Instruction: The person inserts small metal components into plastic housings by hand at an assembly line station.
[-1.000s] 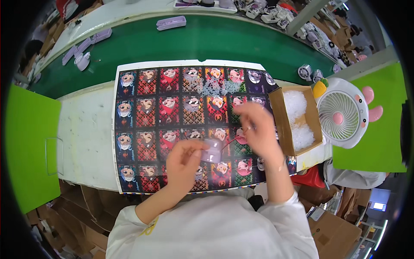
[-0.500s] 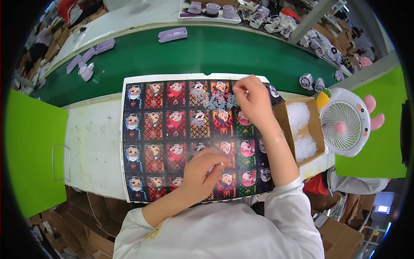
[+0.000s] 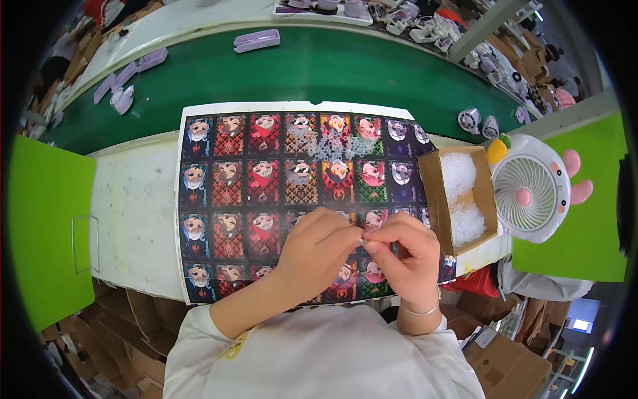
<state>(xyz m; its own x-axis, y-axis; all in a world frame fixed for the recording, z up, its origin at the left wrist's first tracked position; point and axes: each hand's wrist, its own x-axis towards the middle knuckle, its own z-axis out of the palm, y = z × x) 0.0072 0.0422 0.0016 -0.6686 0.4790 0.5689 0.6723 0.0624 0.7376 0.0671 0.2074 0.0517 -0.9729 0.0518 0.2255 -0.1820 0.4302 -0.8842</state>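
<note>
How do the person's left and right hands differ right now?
The right hand has a thin band at its wrist; the left hand shows none.
The left hand reaches in with the back of the hand in view, while the right hand is turned so its curled fingers and thumb show.

Both are bare and meet fingertip to fingertip over the printed sheet, apparently pinching a small pale piece.

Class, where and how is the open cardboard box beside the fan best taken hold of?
Probably at the two short end walls of the box, coming from its near and far sides: it lies lengthwise front to back, the fan crowds its right side, and its open top shows clear pieces inside.
</note>
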